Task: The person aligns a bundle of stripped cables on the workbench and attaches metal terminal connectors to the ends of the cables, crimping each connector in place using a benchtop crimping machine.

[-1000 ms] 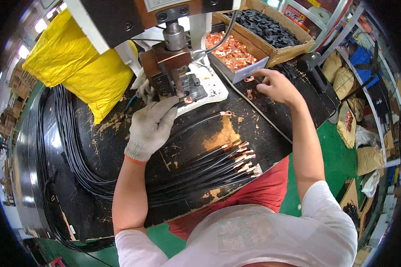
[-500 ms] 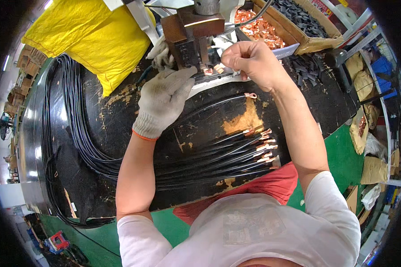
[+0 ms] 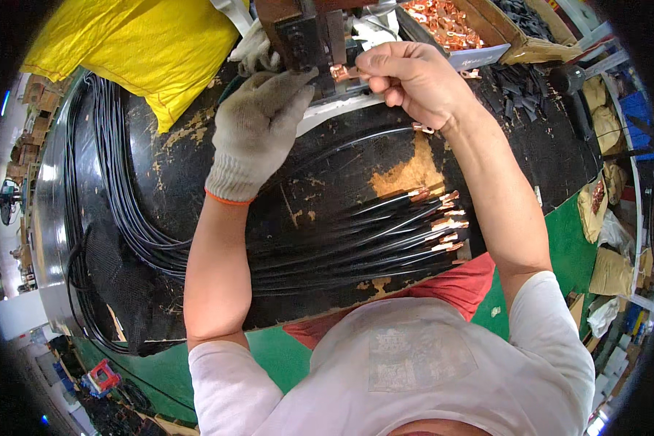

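Box holds copper lugs; carton holds black pieces.

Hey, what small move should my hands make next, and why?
Perhaps nudge the copper lug gently into line with your right hand: it appears pinched there, right beside the press, with your gloved left hand close opposite.

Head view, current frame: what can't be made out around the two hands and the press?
All in the head view:
- Press: upper part cut off by the top edge.
- Left hand: its glove hides whatever may lie under the palm.
- Copper lug at the right hand: the end by the fingertips is covered by them; details too small.
- Black cables: a stretch hidden by the left forearm.
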{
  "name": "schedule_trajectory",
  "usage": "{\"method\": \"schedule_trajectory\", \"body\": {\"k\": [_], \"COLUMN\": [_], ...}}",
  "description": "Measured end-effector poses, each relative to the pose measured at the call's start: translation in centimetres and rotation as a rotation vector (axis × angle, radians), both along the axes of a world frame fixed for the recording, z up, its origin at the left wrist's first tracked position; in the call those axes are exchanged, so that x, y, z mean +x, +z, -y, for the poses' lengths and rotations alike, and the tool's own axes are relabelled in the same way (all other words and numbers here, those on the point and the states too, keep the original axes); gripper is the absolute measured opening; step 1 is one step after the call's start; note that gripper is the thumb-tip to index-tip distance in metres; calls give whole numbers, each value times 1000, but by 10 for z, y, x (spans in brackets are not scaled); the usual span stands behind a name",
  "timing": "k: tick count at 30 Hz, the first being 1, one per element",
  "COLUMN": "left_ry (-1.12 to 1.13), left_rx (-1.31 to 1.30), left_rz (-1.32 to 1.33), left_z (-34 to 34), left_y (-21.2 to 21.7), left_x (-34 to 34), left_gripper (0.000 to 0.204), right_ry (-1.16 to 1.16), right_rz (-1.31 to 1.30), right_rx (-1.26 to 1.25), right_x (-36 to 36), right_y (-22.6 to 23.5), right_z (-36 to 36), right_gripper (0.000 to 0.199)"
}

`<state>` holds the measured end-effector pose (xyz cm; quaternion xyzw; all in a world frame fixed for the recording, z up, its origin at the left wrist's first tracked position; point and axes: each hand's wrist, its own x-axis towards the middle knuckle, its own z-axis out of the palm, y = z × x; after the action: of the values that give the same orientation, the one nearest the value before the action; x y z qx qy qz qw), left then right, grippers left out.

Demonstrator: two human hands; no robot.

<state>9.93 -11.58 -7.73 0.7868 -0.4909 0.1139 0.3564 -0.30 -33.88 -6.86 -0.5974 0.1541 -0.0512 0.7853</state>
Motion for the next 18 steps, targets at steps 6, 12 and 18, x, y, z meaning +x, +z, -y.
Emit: {"method": "schedule_trajectory", "body": {"k": [6,12,18], "left_ry": [-12,8,69], "left_rx": [3,122,207], "left_rz": [-41,76,76], "left_z": [5,3,1], "left_y": [-1,4,4], "left_x": [8,7,8], "left_gripper": [19,20,17], "right_ry": [-37,-162,-221], "right_rz": [127,38,37], "right_rx": [3,171,195], "right_x": [5,12,14], "right_y": [-9,-11,-10], "right_z": [-5,-4,-10], "right_gripper": [10,10,9]}}
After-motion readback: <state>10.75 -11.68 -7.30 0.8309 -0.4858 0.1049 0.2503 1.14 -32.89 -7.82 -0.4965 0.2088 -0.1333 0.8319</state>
